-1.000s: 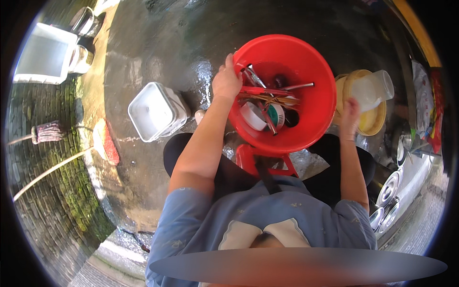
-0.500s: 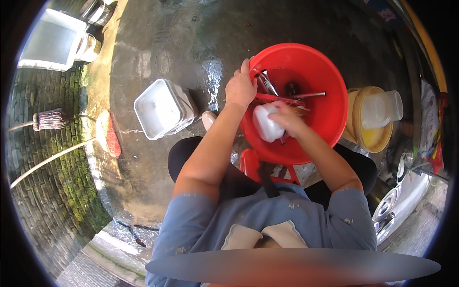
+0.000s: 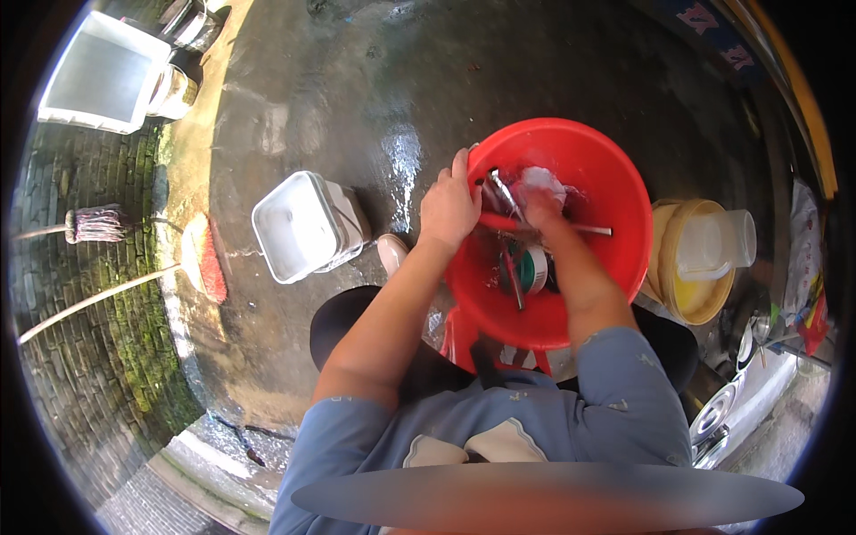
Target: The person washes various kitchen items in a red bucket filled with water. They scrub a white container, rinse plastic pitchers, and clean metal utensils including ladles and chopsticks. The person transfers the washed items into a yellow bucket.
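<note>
A large red plastic basin [image 3: 620, 285] stands in front of me, holding water and several utensils. My left hand [image 3: 449, 209] grips its left rim, with the fingers over the edge. Deep in the basin, my right hand [image 3: 540, 210] is on a white plastic container [image 3: 542, 181], blurred by motion amid splashing water. Beside the left hand lies a shiny metal utensil [image 3: 505, 189]. A utensil with a pale handle [image 3: 596, 230] points right. Nearer me are a round green-and-white item [image 3: 535, 270] and a thin metal-ended utensil [image 3: 517, 290].
A white square bucket [image 3: 299, 230] stands on the wet floor at left. Right of the basin is a yellowish bucket [image 3: 664, 259] with clear tubs [image 3: 704, 248] in it. A broom [image 3: 205, 254], a mop [image 3: 94, 225] and a white bin [image 3: 102, 71] are far left.
My right hand has moved the white container away from me, toward the basin's far side, uncovering the green-and-white item. My left hand stays on the rim. The view has shifted slightly.
</note>
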Available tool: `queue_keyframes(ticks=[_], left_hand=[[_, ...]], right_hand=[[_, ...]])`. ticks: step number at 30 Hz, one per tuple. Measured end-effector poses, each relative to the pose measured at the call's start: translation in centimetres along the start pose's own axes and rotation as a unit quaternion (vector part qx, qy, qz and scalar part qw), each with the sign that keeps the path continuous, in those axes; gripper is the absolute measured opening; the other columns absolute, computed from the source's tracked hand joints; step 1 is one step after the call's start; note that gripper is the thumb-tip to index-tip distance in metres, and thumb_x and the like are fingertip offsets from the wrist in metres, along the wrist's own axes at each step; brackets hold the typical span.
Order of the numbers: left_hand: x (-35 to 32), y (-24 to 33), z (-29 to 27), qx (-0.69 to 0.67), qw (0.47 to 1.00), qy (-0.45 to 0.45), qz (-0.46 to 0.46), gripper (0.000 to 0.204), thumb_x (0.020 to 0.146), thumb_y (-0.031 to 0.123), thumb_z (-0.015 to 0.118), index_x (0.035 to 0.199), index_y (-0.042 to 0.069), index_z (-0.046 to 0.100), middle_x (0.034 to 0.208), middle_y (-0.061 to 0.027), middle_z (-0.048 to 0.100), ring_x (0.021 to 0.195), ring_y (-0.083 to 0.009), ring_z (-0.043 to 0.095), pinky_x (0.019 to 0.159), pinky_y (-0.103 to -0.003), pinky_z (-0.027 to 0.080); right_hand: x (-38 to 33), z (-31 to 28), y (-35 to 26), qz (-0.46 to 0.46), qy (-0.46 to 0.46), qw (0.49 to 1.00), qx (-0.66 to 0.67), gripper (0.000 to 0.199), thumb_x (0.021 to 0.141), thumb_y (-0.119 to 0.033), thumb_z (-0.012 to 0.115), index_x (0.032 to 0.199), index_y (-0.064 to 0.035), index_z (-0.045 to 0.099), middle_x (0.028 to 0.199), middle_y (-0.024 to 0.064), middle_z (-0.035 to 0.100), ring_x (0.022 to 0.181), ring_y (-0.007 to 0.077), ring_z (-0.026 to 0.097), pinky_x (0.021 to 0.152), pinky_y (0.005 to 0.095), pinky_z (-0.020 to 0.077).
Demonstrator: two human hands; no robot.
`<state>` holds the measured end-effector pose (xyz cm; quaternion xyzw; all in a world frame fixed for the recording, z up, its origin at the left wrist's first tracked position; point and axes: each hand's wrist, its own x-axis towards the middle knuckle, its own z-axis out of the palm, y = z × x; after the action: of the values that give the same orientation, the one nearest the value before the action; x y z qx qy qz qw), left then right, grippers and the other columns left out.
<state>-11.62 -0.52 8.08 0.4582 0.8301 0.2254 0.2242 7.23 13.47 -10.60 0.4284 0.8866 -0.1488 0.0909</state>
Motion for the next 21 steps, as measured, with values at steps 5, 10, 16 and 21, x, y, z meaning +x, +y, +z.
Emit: queue_keyframes(ticks=[5, 10, 16, 21], left_hand=[[-0.7, -1.0, -0.4, -0.001, 1.0, 0.007, -0.023, 0.063, 0.081, 0.022, 0.061, 0.135, 0.008, 0.032, 0.108, -0.0272, 0.058, 0.089, -0.042, 0.061, 0.078, -0.047, 0.051], [-0.1, 0.2, -0.4, -0.002, 1.0, 0.0, 0.002, 0.062, 0.081, 0.023, 0.061, 0.135, 0.008, 0.032, 0.106, -0.0265, 0.059, 0.089, -0.0417, 0.061, 0.078, -0.047, 0.051], [-0.7, -0.7, -0.3, 0.015, 0.999, 0.008, -0.032, 0.063, 0.082, 0.024, 0.062, 0.135, 0.008, 0.031, 0.104, -0.026, 0.059, 0.089, -0.0408, 0.062, 0.078, -0.046, 0.051], [-0.4, 0.1, -0.3, 0.015, 1.0, 0.01, -0.013, 0.063, 0.081, 0.024, 0.063, 0.134, 0.008, 0.032, 0.104, -0.025, 0.059, 0.09, -0.0402, 0.062, 0.078, -0.046, 0.052]], right_hand=[[0.9, -7.5, -5.4, 0.165, -0.126, 0.978, -0.018, 0.036, 0.084, -0.032, 0.05, 0.106, -0.0085, 0.067, 0.117, 0.0201, 0.06, 0.114, 0.031, 0.055, 0.094, 0.0444, 0.0443], [2.9, -0.7, 3.5, 0.158, -0.078, 0.967, 0.184, 0.029, 0.087, -0.021, 0.052, 0.104, -0.0018, 0.066, 0.107, 0.0158, 0.065, 0.095, 0.0299, 0.064, 0.081, 0.04, 0.0525], [-3.8, -12.8, 1.2, 0.178, -0.053, 0.508, 0.841, 0.041, 0.087, -0.02, 0.059, 0.123, -0.0025, 0.052, 0.118, 0.0129, 0.058, 0.107, 0.0245, 0.058, 0.091, 0.038, 0.0476], [-8.3, -16.4, 0.0, 0.056, 0.148, 0.773, 0.615, 0.049, 0.082, -0.018, 0.066, 0.123, 0.0001, 0.045, 0.121, 0.0144, 0.054, 0.109, 0.026, 0.055, 0.092, 0.039, 0.0453]])
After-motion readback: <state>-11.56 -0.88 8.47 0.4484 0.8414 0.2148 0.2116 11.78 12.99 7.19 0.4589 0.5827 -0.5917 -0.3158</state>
